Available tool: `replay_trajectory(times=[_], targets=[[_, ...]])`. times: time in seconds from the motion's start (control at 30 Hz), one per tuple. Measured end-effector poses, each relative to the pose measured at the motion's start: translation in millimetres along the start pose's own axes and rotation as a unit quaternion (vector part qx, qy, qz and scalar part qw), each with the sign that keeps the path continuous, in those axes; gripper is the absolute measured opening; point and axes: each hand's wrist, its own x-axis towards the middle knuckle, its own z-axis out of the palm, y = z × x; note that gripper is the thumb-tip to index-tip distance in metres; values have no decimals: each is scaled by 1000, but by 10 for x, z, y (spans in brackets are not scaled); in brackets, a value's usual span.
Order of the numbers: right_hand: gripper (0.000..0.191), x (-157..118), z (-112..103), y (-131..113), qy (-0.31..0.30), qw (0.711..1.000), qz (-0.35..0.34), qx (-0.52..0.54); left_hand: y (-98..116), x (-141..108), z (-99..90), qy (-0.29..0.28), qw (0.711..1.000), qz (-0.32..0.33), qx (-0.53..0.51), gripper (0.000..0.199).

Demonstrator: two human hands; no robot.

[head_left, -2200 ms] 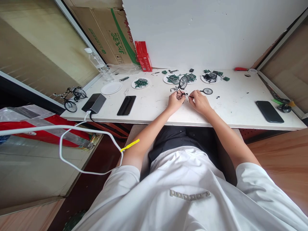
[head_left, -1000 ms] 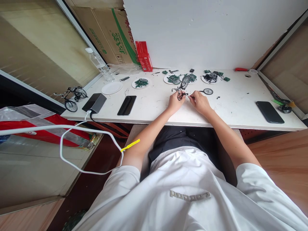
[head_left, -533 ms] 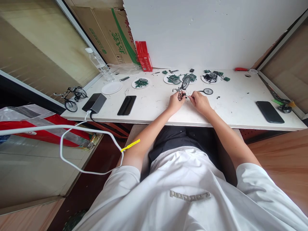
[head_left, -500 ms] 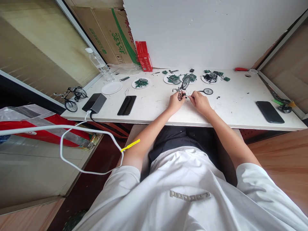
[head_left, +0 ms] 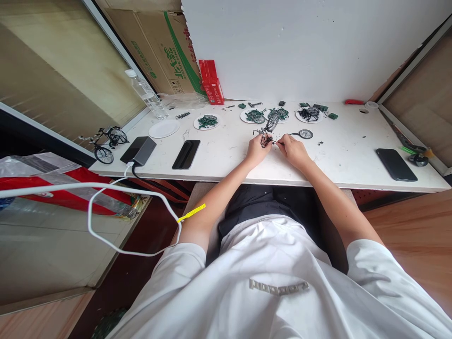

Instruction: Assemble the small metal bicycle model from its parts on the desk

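Observation:
My left hand (head_left: 259,149) is closed around a small black model bicycle (head_left: 265,136), whose one visible wheel (head_left: 272,122) points up and away from me. My right hand (head_left: 292,148) pinches a thin dark piece at the bicycle's right side; its kind is too small to make out. The fingertips of both hands are close together over the white table (head_left: 226,165). Just beyond my right hand lies a loose black spoked wheel (head_left: 305,134) with a short dark stem. A fully formed model bicycle (head_left: 106,142) stands at the table's left end.
White plates hold green parts (head_left: 207,121), green and black parts (head_left: 254,116), and black parts (head_left: 309,114). A bare plate (head_left: 164,129), two phones (head_left: 186,154), a grey power block (head_left: 139,151), a bottle (head_left: 147,95) and a red box (head_left: 212,84) stand around. A white cable (head_left: 90,212) loops at left.
Almost nothing differs. Both hands stay in place on the bicycle, with at most a slight shift of the right fingers.

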Motion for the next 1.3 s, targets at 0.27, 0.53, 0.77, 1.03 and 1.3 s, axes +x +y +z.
replay_trajectory(times=[0.27,0.53,0.77,1.03,1.3], targets=[[36,2,-22,-37,-17,998,22,-50,87,-18,-43,-10,1000,0,20,25],[38,10,-80,-81,-47,995,45,-81,69,-22,-40,-16,999,16,27,23],[41,1,-87,-94,-29,996,51,-65,86,-28,-29,-8,998,26,50,22],[51,-24,-46,-65,12,999,17,25,99,-25,-13,7,998,25,51,21],[62,-6,7,48,44,998,33,-6,151,-52,-18,6,999,30,20,26]])
